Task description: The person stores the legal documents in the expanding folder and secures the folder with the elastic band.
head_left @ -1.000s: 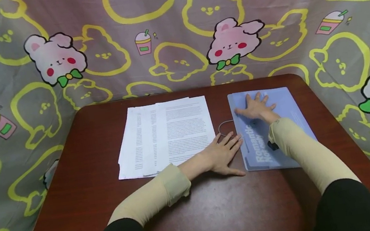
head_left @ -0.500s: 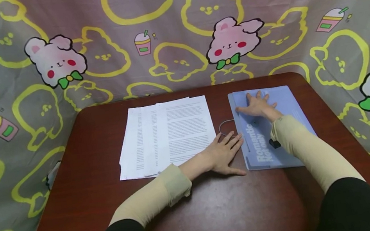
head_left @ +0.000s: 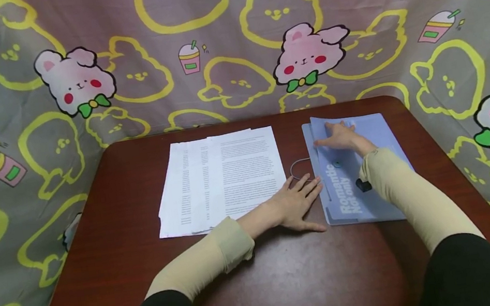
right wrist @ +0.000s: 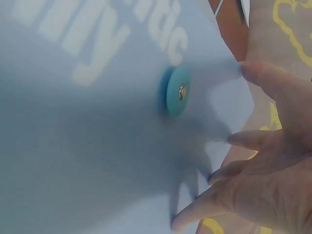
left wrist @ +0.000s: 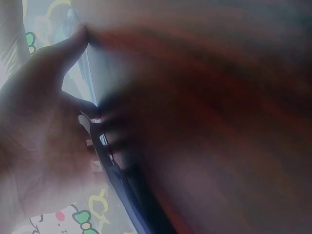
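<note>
A blue folder [head_left: 355, 200] with white lettering lies at the right of the table. My right hand [head_left: 346, 136] is over its upper part, fingers spread; the cover's upper left corner is raised a little. In the right wrist view the fingertips and thumb of the right hand [right wrist: 273, 161] touch the cover [right wrist: 112, 126] near its edge, beside a round teal button [right wrist: 178, 91]. My left hand [head_left: 292, 206] rests spread on the table, fingertips at the folder's left edge. The left wrist view is dark and blurred around the left hand [left wrist: 44, 126].
Printed sheets [head_left: 247, 168] lie overlapping left of the folder, partly beside my left forearm. A thin cord [head_left: 293, 166] loops from the folder's left edge. Patterned cloth [head_left: 210, 37] stands behind and along both sides of the brown table [head_left: 291, 282].
The cover's upper left corner has risen from the folder, and my right fingers have drawn closer together. My left hand has stayed in place.
</note>
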`<state>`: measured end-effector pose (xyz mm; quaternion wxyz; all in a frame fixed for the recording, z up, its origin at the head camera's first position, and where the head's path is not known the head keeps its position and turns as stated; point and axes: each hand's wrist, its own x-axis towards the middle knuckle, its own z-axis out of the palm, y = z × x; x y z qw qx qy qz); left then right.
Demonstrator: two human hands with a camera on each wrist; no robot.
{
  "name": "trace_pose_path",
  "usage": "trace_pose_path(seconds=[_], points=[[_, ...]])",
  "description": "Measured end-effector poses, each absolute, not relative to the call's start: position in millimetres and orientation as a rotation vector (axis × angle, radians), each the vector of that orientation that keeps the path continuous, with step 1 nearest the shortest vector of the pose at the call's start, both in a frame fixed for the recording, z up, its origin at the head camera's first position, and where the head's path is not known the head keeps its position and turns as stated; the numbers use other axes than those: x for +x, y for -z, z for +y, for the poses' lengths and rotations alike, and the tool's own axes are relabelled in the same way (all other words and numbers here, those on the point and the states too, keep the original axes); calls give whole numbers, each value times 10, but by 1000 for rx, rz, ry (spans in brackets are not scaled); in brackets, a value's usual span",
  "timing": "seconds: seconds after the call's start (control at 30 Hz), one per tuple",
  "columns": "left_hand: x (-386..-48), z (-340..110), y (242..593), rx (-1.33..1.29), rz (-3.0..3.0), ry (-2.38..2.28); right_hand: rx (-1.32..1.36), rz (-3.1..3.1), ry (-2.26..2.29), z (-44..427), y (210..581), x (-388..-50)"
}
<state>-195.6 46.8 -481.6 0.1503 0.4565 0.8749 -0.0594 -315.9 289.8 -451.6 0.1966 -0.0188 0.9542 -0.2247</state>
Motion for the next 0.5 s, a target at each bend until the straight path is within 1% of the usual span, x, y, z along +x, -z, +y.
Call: trace_pose_path(seconds=[0.27,0.5], points=[[-1946,469,4800,1345,2540,230,19,2620,712,2907,4492,-3139],[-2004,493,4943,1298,2510,157,-2,2574,828,2966,4446,-3093]])
